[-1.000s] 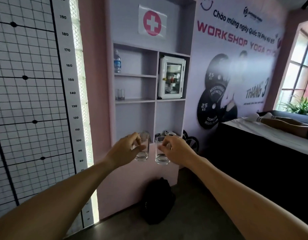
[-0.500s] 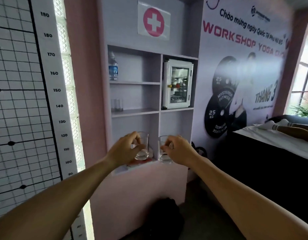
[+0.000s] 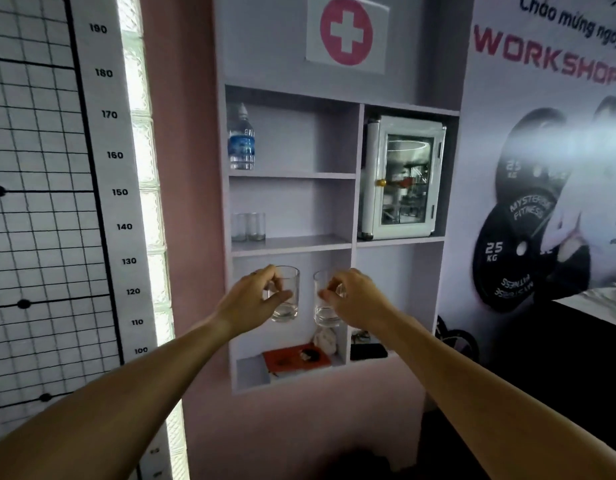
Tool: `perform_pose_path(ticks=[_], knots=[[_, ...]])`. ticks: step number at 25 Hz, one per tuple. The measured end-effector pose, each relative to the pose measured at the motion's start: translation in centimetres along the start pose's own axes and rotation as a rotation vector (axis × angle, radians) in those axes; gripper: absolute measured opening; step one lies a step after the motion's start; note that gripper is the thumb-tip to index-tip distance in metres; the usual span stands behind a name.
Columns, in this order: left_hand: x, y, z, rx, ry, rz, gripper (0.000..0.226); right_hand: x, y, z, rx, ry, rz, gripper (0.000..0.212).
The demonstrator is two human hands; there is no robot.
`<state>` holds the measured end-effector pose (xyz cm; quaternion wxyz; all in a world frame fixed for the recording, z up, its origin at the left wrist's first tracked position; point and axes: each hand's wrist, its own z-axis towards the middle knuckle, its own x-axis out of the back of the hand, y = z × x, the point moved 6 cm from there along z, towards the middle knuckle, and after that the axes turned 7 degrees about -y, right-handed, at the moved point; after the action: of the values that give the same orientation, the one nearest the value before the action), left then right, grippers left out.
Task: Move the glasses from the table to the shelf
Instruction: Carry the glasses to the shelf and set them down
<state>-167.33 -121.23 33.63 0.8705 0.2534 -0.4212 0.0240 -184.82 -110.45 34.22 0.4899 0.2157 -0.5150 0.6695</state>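
Compared with a second earlier, the shelf [image 3: 292,244] appears nearer and larger. Left hand [image 3: 251,303] and right hand [image 3: 355,299] each have fingers closed round an upright glass: left glass [image 3: 286,296], right glass [image 3: 325,306], held before the lower compartment.

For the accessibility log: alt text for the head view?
Each hand holds a glass: left hand, left glass; right hand, right glass, raised before a wall shelf. Two glasses already stand on its middle level, a bottle above.
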Motion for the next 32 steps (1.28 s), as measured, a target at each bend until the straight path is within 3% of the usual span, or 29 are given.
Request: perform_pose_path(ticks=[9, 15, 19, 32], knots=[[-0.8, -4.5, 9.2, 0.112, 0.13, 0.065, 0.017, 1.7, 4.7, 12.2, 0.149, -0.056, 0.02, 0.018], [1.3, -7.6, 12.9, 0.145, 0.198, 0.165, 0.024, 0.7, 4.4, 18.7, 0.229, -0.037, 0.064, 0.017], [2.7, -10.3, 15.3, 0.13, 0.25, 0.212, 0.015, -0.5, 3.8, 23.0, 0.265, -0.059, 0.091, 0.018], [2.4, -17.7, 20.0, 0.218, 0.328, 0.304, 0.019, -4.3, 3.7, 33.1, 0.316, -0.071, 0.071, 0.018]])
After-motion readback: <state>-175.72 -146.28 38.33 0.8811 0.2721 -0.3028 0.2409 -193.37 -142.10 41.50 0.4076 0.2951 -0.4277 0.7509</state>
